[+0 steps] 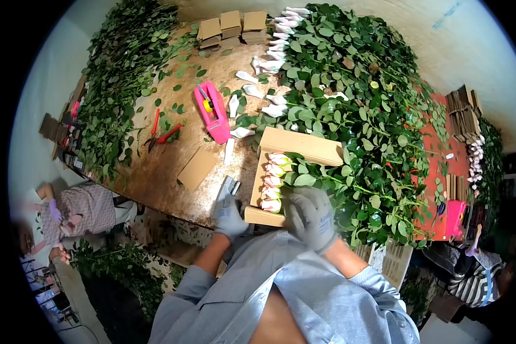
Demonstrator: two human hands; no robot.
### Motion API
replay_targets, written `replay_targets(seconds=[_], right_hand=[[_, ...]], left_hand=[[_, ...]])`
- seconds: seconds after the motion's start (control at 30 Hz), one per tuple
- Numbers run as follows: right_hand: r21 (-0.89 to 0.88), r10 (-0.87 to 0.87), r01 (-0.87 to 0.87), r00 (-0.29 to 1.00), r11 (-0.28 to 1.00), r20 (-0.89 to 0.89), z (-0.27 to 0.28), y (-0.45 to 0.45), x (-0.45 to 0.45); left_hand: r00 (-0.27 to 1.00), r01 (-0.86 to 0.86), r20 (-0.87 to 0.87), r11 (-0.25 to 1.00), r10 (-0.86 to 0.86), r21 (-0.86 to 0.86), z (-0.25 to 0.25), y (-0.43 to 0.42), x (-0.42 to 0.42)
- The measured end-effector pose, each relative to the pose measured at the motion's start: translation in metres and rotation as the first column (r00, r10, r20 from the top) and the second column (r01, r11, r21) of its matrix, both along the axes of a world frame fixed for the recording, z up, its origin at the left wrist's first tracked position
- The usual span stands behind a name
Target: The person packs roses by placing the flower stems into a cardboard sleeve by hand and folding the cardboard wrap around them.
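My left hand (pixel 230 219), in a grey glove, is closed around a metal stapler (pixel 229 187) at the table's near edge. To its right lies a folded cardboard wrap (pixel 301 147), with a column of pale pink roses (pixel 273 182) inside and their leafy stems running right. My right hand (pixel 312 217), also gloved, is over the stems beside the lowest blooms, fingers curled downward. Whatever those fingers grip is hidden beneath them. A flat cardboard piece (pixel 197 169) lies left of the stapler.
A pink tape dispenser (pixel 213 112) and red-handled pruning shears (pixel 161 133) lie on the wooden table (pixel 178 195). Cardboard stacks (pixel 231 27) stand at the back. Leafy stems (pixel 350 74) with white-wrapped heads (pixel 276 109) fill the right. Other people (pixel 86 212) are at both sides.
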State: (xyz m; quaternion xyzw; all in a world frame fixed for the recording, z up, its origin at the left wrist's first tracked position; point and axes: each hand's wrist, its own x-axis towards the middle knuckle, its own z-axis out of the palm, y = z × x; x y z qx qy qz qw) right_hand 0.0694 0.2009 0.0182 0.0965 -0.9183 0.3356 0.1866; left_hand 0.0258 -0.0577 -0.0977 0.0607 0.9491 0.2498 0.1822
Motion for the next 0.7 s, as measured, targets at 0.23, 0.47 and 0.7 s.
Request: replay_targets(seconds=[0.23,0.47,0.7], right_hand=[[-0.021,0.008,-0.008,1.0,1.0,-0.007,-0.002,0.0,-0.002],[-0.135,-0.027,0.022,0.999,0.991,-0.034,-0.018,0.002,0.003],[-0.195,-0.029,0.014,0.997,0.981,-0.074,-0.018,0.001,0.001]], left_hand=[[0.961,-0.051,-0.268,0.996,0.068,0.068,0.022,-0.001,-0.094],[0.962,0.057,-0.267,0.998,-0.058,-0.01,-0.107,-0.03,-0.187],[0.941,0.084,-0.284,0.94,-0.183,-0.33,-0.138,-0.017,-0.203]])
